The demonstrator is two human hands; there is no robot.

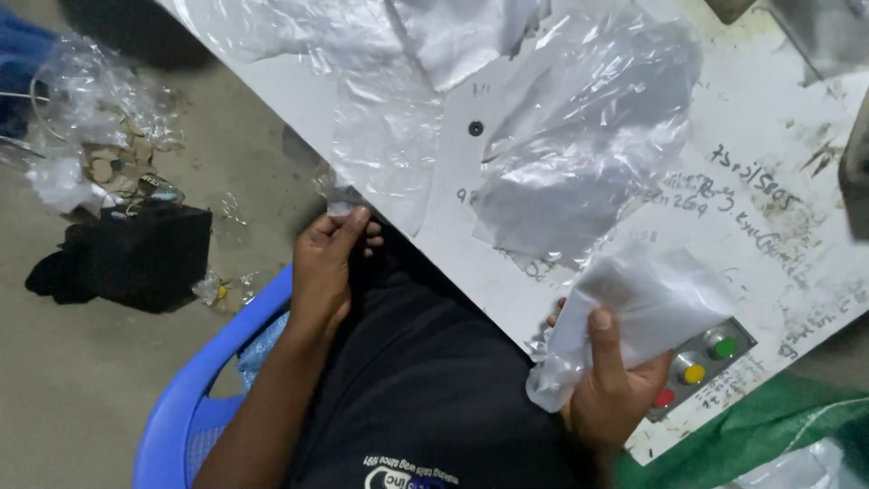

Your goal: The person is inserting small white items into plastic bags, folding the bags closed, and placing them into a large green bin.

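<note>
My right hand (614,388) is closed around a folded white item inside a clear plastic bag (638,312), held over the near edge of a white table (797,208). My left hand (328,267) pinches the corner of a clear plastic sheet (385,136) that hangs off the table's edge. Another crumpled clear plastic bag (579,136) lies on the tabletop between the two hands.
A small panel with green, yellow and red buttons (699,367) sits at the table's near edge. A blue plastic chair (195,398) is under me. On the floor at left lie a black cloth (127,258) and loose plastic wrap (86,100). Green sacking (751,435) is at lower right.
</note>
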